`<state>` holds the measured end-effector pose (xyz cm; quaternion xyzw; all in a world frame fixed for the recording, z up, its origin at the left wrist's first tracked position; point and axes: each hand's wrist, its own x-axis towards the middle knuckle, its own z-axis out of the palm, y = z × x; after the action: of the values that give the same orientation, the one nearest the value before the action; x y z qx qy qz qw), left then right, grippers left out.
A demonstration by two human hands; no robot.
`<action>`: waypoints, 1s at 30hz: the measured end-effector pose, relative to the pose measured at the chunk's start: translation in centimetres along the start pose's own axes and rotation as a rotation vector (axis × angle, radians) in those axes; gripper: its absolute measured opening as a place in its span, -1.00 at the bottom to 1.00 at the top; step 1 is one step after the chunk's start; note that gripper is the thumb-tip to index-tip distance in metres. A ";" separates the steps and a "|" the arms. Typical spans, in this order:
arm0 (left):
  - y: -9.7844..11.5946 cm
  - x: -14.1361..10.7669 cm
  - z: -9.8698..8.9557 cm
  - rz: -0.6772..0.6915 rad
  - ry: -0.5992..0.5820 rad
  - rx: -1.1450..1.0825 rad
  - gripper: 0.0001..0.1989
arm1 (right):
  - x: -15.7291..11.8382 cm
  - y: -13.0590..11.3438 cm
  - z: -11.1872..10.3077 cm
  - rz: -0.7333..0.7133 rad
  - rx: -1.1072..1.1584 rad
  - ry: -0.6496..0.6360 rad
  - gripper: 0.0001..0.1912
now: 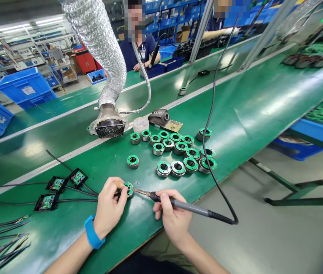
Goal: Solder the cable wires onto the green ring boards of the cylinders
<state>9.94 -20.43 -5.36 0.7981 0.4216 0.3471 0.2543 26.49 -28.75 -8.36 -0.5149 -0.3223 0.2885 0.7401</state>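
Note:
My right hand (pixel 175 217) is wrapped round the handle of a soldering iron (pixel 192 208). The iron's tip touches or nearly touches the green circuit board on a ring-shaped motor stator (pixel 129 190). At the stator's left side, my left hand (pixel 110 207) is closed, thumb and fingers pinched at a cable that runs in from the left; the pinched end is mostly hidden. Black cables (pixel 77 200) lead from the hand to small green boards in black housings (pixel 46 202). Another stator (pixel 133 161) sits just beyond my hands.
Several more stators (pixel 178 168) stand grouped to the right, near a soldering iron stand (pixel 161 118). A fume duct (pixel 111 89) hangs over the green bench (pixel 244 114). Loose cables (pixel 2 243) lie at left. The iron's cord (pixel 214 95) hangs across the view. A person (pixel 147 45) sits opposite.

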 end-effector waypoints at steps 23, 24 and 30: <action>0.2 0.5 -0.5 0.003 -0.046 -0.016 -0.86 | 0.3 0.0 0.2 0.030 0.008 -0.013 -0.70; 0.2 0.6 -0.5 0.005 -0.055 -0.016 -0.86 | 0.4 0.0 0.2 0.034 0.004 -0.028 -0.70; 0.0 1.0 -0.9 -0.016 -0.128 -0.008 -0.86 | 0.3 0.3 -0.1 0.011 -0.070 -0.092 -0.74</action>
<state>9.61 -19.51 -4.42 0.8143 0.4095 0.2948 0.2868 26.74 -28.53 -8.64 -0.5285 -0.3630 0.3047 0.7043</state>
